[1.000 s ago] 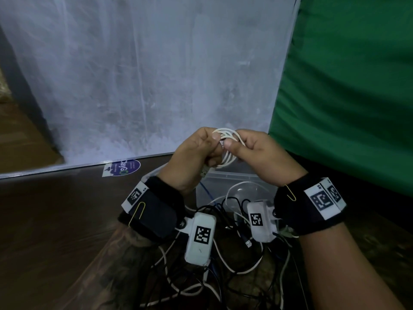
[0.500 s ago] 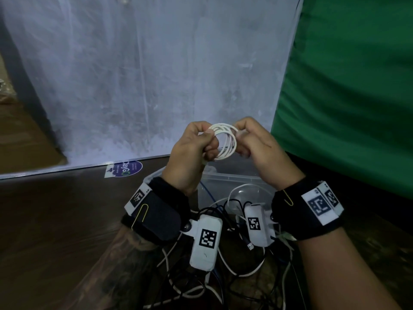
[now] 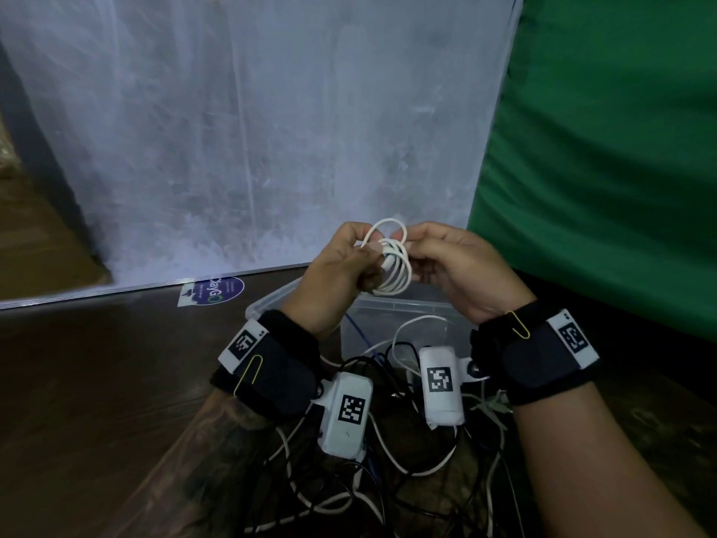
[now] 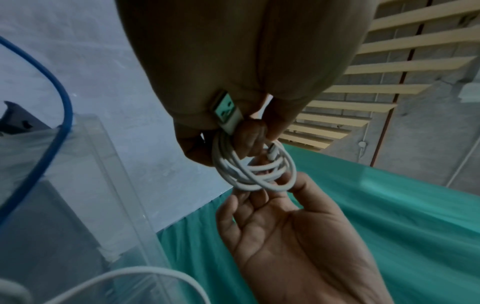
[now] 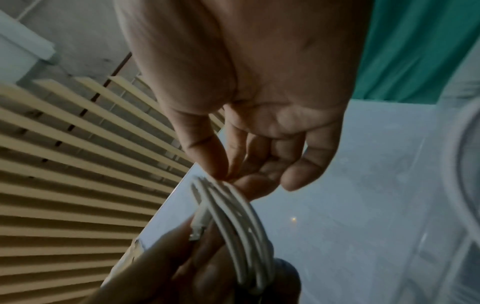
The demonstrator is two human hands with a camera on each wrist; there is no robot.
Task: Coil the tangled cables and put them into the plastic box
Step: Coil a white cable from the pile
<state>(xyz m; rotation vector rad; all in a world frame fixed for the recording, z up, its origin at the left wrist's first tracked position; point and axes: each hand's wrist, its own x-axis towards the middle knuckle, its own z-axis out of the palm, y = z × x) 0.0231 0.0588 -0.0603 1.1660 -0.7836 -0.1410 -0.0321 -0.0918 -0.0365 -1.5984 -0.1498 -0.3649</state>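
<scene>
- Your left hand (image 3: 341,262) pinches the coiled white cable (image 3: 392,262) between thumb and fingers, with the flat USB plug (image 4: 227,112) tucked against the palm.
- Your right hand (image 3: 454,266) meets the coil from the other side; its fingertips (image 5: 221,170) touch the loops at the top, fingers loosely bent and not wrapped round them.
- That coil hangs in the air above the clear plastic box (image 3: 403,308), between both hands.
- Smooth, round, rubbery strands make several neat rings; a small metal connector (image 5: 196,234) shows at one end.
- Transparent and thin-walled, the box sits on a dark brown wood-grain tabletop (image 3: 97,382); a blue cable (image 4: 57,115) arches over its rim.
- Near you, a tangle of black and white cables (image 3: 388,479) sprawls over the tabletop below your wrists.
- Behind the box stands a pale, streaky translucent sheet (image 3: 252,130), with a green cloth (image 3: 601,149) hanging to its right.
- An oval purple sticker (image 3: 213,291) lies flat at the foot of the sheet.
- Cream slats (image 5: 64,164) run across a grey block wall in the wrist views.
</scene>
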